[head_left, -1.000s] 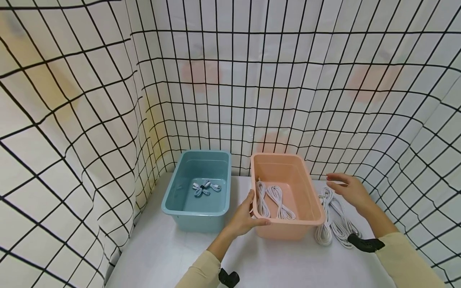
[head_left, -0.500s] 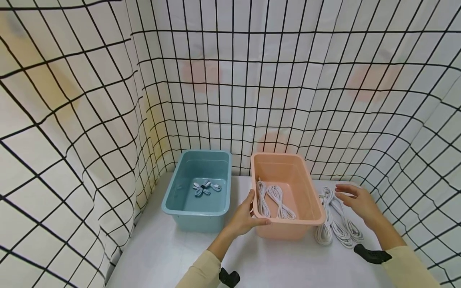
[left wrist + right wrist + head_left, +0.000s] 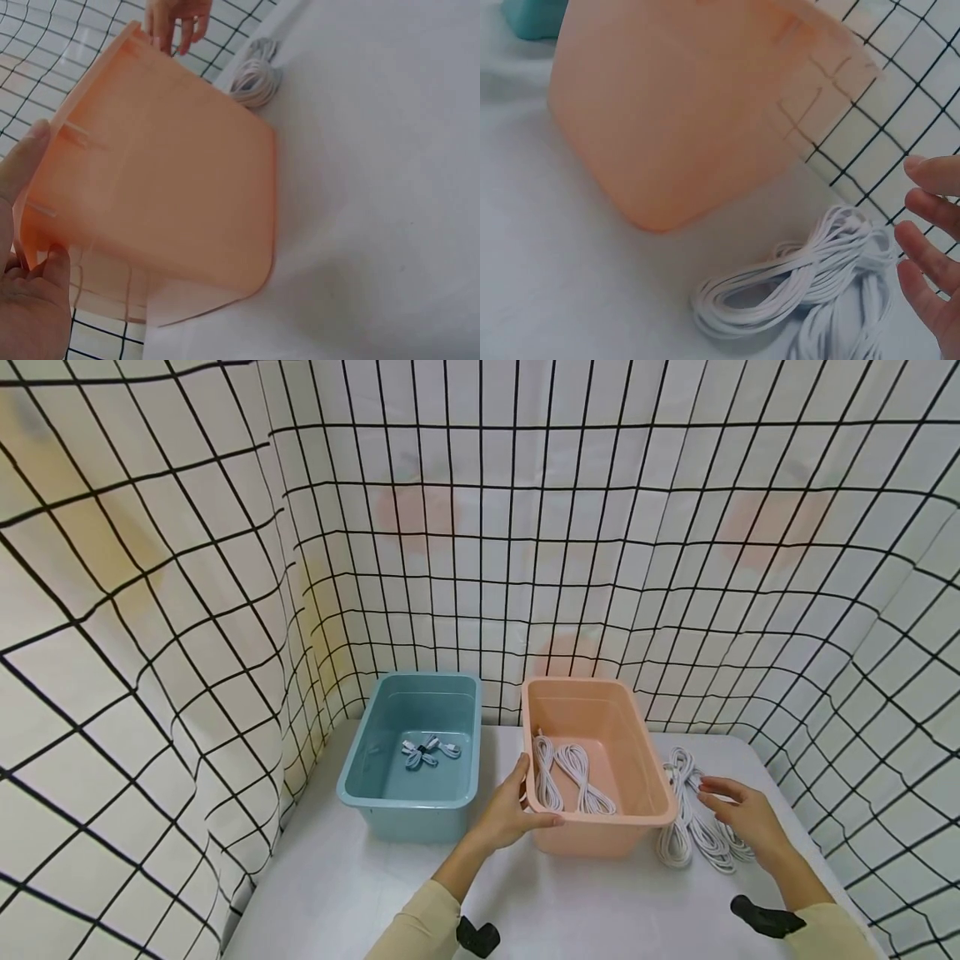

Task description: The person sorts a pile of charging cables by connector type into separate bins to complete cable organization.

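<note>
My left hand grips the near left corner of a peach plastic bin, its thumb along the front rim. In the left wrist view, that hand has fingers bent at the rim. Two bundles of white cable lie inside the bin's left part. Just right of the bin, coiled white cables are heaped on the table. Over their right side hovers my right hand, fingers loosely bent and holding nothing. The right wrist view shows those fingertips beside the cable loops, apparently apart from them.
A blue bin stands left of the peach one, with small tied light-coloured cables on its floor. White table surface extends toward the front. Black netting over white cloth encloses the back and sides.
My right hand has first drifted right, then come lower and nearer to me over the heaped cables. The left hand keeps its hold on the peach bin.
</note>
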Demonstrator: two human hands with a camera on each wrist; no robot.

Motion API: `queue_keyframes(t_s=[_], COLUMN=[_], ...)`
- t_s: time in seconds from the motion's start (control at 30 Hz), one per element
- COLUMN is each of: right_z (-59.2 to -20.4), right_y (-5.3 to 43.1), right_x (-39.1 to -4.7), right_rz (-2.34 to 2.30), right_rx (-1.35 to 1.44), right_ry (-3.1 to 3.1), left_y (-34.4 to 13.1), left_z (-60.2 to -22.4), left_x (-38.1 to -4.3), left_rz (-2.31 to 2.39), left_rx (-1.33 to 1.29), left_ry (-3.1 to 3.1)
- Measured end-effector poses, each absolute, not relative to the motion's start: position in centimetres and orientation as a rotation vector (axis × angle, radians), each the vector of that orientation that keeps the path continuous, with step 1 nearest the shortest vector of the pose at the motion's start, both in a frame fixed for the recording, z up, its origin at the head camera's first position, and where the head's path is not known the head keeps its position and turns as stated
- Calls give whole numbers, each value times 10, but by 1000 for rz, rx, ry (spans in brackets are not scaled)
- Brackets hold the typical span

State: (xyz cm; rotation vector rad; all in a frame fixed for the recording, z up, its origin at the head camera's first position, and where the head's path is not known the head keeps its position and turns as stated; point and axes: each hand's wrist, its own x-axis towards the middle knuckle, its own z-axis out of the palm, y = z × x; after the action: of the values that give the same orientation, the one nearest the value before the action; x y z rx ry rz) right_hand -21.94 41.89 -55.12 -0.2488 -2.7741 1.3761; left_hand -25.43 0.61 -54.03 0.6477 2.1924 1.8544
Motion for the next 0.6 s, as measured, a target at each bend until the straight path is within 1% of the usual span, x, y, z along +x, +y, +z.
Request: queue_keyframes(t_s=[0.3, 0.6], right_z=[-580, -611], right_y=[413, 417], right_x=[-216, -212], right_rz=[1438, 1433], right_rx=[-329, -404], right_ry=[-2774, -2780], left_y=[6, 5], left_z=[-542, -539], left_x=[-255, -254], left_rz=[1878, 1857], left_rx=[668, 643], left_ry=[2176, 2187])
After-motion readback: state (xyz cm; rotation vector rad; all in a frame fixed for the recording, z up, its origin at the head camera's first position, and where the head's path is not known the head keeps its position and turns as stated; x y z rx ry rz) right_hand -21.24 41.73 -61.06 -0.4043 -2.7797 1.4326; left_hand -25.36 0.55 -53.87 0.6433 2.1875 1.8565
